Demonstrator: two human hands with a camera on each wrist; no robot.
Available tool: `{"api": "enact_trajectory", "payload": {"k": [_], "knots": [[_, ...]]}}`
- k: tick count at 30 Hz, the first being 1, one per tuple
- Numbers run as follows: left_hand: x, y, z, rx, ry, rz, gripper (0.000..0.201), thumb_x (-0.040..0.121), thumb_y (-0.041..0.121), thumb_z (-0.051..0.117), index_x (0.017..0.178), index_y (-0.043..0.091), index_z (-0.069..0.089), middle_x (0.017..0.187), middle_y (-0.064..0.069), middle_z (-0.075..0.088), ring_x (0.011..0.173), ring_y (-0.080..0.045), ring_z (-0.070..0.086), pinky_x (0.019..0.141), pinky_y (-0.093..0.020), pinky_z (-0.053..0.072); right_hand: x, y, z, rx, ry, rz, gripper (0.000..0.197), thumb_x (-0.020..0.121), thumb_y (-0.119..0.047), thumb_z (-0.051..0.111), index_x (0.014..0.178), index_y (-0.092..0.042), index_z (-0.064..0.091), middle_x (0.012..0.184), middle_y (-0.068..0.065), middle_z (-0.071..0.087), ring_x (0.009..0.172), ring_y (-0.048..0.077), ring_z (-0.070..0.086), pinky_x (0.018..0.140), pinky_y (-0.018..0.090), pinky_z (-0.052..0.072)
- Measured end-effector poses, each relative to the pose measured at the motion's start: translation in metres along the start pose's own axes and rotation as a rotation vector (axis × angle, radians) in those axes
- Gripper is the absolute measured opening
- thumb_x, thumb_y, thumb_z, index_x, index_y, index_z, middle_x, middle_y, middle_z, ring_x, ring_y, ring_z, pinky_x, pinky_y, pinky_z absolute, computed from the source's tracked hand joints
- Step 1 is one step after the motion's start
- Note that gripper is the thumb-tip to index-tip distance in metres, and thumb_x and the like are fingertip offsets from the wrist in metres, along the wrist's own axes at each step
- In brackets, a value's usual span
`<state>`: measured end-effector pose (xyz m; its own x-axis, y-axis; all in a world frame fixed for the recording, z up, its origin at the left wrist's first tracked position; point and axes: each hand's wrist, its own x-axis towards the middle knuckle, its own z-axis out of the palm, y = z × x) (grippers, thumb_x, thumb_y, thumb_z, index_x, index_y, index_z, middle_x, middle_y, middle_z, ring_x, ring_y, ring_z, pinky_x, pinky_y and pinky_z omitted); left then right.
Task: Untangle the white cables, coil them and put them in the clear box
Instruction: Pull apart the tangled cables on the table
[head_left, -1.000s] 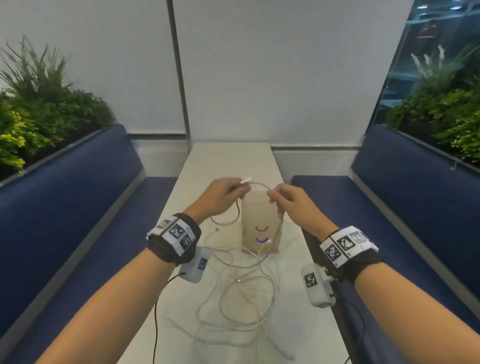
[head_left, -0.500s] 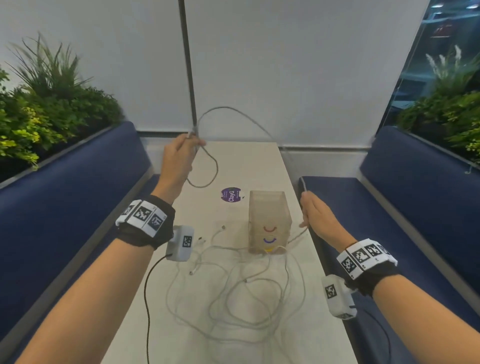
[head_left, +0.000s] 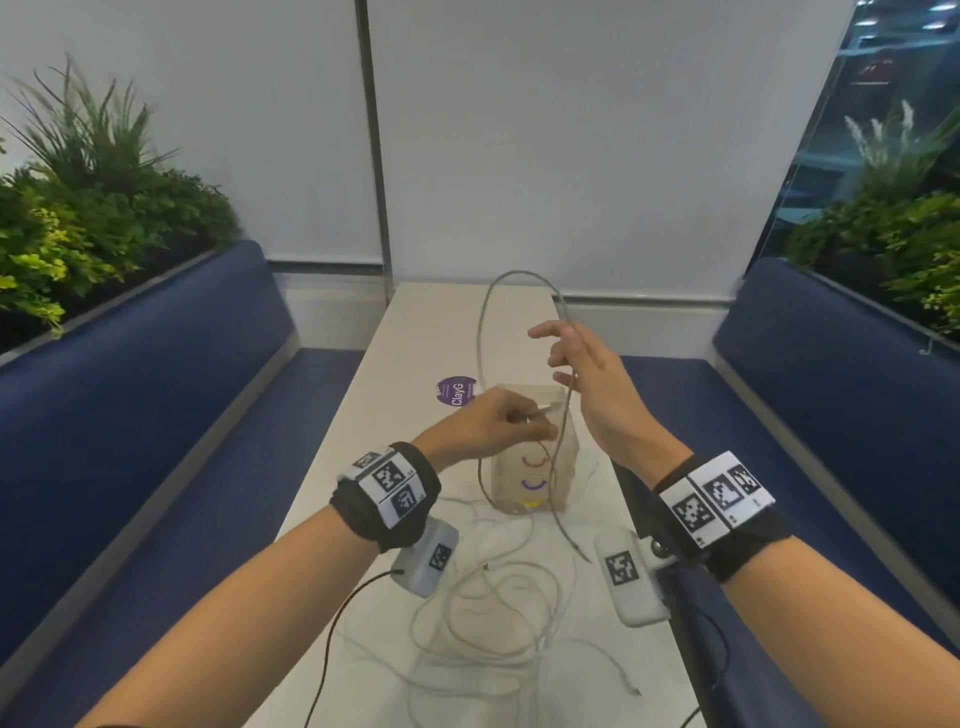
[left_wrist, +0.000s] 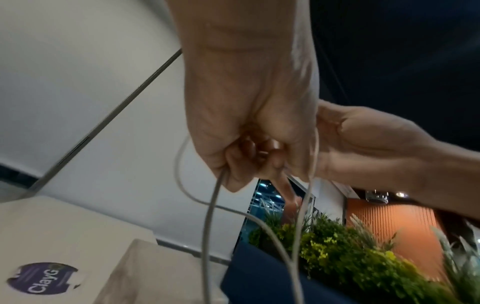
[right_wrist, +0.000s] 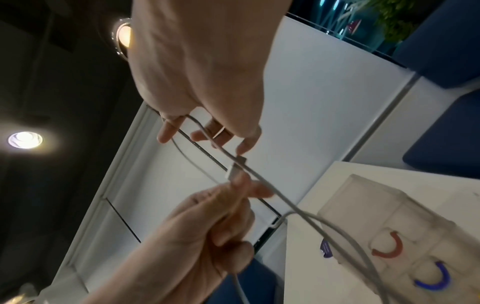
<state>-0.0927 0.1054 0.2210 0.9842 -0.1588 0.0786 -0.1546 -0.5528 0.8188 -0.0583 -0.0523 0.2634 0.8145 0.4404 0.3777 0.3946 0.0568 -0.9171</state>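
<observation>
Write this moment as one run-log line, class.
left hand: pinches cable end | right hand: guides white cable into a loop | clear box: no coil inside | tangle: on table

A round purple ClayG sticker (head_left: 456, 391) lies on the pale counter (head_left: 363, 467) at 12 o'clock. Blue benches (head_left: 156, 395) flank it at 9 and 3 o'clock, backed by green planters (head_left: 93, 218), with white wall panels (head_left: 571, 130) behind.
</observation>
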Motion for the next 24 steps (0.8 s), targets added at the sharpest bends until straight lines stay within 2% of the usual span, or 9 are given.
{"api": "enact_trajectory", "payload": {"k": [3,7,8,10,12,14,18,21,24], "knots": [[-0.003,-0.001,0.007,-0.041,-0.162,-0.038,0.032,0.087,0.043,0.070,0.100,0.014,0.074,0.073,0.002,0.055,0.061,-0.009,0.042,0.051,-0.024,0.031,0.000,-0.009,-0.010,0.004,0.005,-0.029,0.031,0.104,-0.039,0.037,0.109,-0.028,0.065,0.077,0.001,0.046,0.075,0.014,0.050,0.073,0.030,0.040],[-0.002,0.001,-0.007,-0.052,-0.158,-0.081,0.023,0.092,0.025,0.062,0.089,0.006,0.076,0.067,0.003,0.052,0.053,-0.011,0.031,0.047,-0.024,0.025,-0.004,-0.031,-0.027,-0.036,-0.212,0.104,0.032,0.104,-0.031,0.040,0.105,-0.018,0.069,0.066,0.005,0.053,0.054,0.021,0.058,0.055,0.035,0.050],[-0.002,0.001,-0.016,-0.102,-0.088,-0.118,0.025,0.089,0.022,0.060,0.082,0.001,0.072,0.063,0.003,0.044,0.052,-0.011,0.028,0.046,-0.024,0.023,-0.008,-0.039,-0.030,-0.106,-0.330,0.161,0.032,0.104,-0.026,0.042,0.100,-0.017,0.072,0.070,0.009,0.059,0.059,0.026,0.062,0.059,0.038,0.055],[-0.002,-0.003,-0.036,-0.289,0.068,-0.175,0.021,0.079,0.017,0.053,0.066,0.002,0.059,0.057,0.004,0.030,0.051,-0.013,0.023,0.043,-0.022,0.018,-0.017,-0.050,-0.035,-0.306,-0.658,0.235,0.033,0.100,-0.017,0.047,0.091,-0.022,0.079,0.093,0.012,0.073,0.085,0.029,0.069,0.082,0.039,0.059],[-0.003,-0.009,-0.057,-0.538,0.160,-0.201,0.008,0.071,0.015,0.046,0.063,0.013,0.044,0.053,0.003,0.027,0.048,-0.012,0.018,0.042,-0.017,0.015,-0.027,-0.057,-0.034,-0.463,-1.024,0.314,0.029,0.097,-0.021,0.052,0.095,-0.029,0.079,0.110,0.002,0.075,0.108,0.016,0.067,0.102,0.036,0.049],[-0.006,-0.015,-0.074,-0.642,0.214,-0.196,0.014,0.067,0.019,0.045,0.065,0.017,0.031,0.054,0.000,0.021,0.050,-0.014,0.013,0.041,-0.017,0.015,-0.031,-0.058,-0.032,-0.530,-1.188,0.470,0.028,0.092,-0.029,0.052,0.100,-0.027,0.079,0.113,0.001,0.074,0.113,0.013,0.066,0.104,0.036,0.048],[-0.014,-0.027,-0.087,-0.672,0.232,-0.165,0.027,0.075,0.022,0.042,0.062,0.017,0.019,0.060,-0.005,0.010,0.057,-0.018,0.008,0.043,-0.020,0.014,-0.015,-0.031,-0.035,-0.773,-0.978,0.675,0.050,0.096,-0.038,0.041,0.093,-0.005,0.079,0.094,0.005,0.079,0.096,0.017,0.073,0.095,0.034,0.055],[-0.021,-0.035,-0.084,-0.727,0.231,-0.175,0.031,0.085,0.018,0.041,0.056,0.015,0.030,0.056,-0.001,0.017,0.056,-0.016,0.012,0.041,-0.017,0.016,-0.005,0.029,-0.046,-0.749,-0.656,0.744,0.045,0.098,-0.036,0.043,0.086,-0.006,0.075,0.079,0.009,0.074,0.073,0.022,0.071,0.081,0.039,0.060],[-0.029,-0.042,-0.078,-0.736,0.241,-0.269,0.034,0.094,0.019,0.044,0.062,0.010,0.047,0.060,-0.001,0.021,0.052,-0.013,0.016,0.041,-0.018,0.014,-0.016,0.111,-0.057,-0.772,-0.372,0.793,0.033,0.097,-0.027,0.048,0.087,-0.002,0.068,0.074,0.010,0.069,0.063,0.025,0.065,0.074,0.041,0.063]]}}
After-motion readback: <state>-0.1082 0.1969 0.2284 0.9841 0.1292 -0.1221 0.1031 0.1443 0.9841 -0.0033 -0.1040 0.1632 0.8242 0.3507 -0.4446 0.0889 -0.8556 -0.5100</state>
